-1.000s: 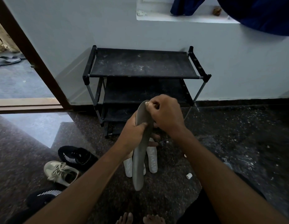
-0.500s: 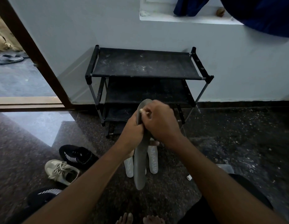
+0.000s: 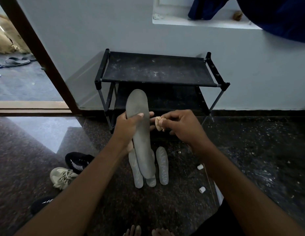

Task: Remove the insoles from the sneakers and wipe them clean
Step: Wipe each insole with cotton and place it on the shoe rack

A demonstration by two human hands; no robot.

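- On the floor at far left: a black sneaker (image 3: 79, 160), a beige sneaker (image 3: 62, 178) and a second black sneaker (image 3: 41, 202), which is partly cut off by the left forearm. Whether any of them has an insole inside cannot be told from this angle.
- Left hand (image 3: 127, 126): grip clamped on a grey insole (image 3: 139, 133), thumb across its face and fingers behind. The insole is held upright, clear of the floor, in front of the shoe rack (image 3: 156, 74).
- Floor below the held insole: three pale insoles (image 3: 162, 165) lie side by side, two partly hidden behind the grey one.
- Right hand (image 3: 184, 128): grip pinched on a small crumpled wad (image 3: 158, 122), probably cloth or tissue. The wad is just beside the grey insole's right edge and appears not to touch it.
- Floor further right: two small white scraps (image 3: 202, 189), well apart from the insoles.
- Assessment: removal looks largely done, with four insoles out. Wiping of the grey insole appears to be in hand. Which of the pale insoles are already clean cannot be judged, so that wiping may remain.
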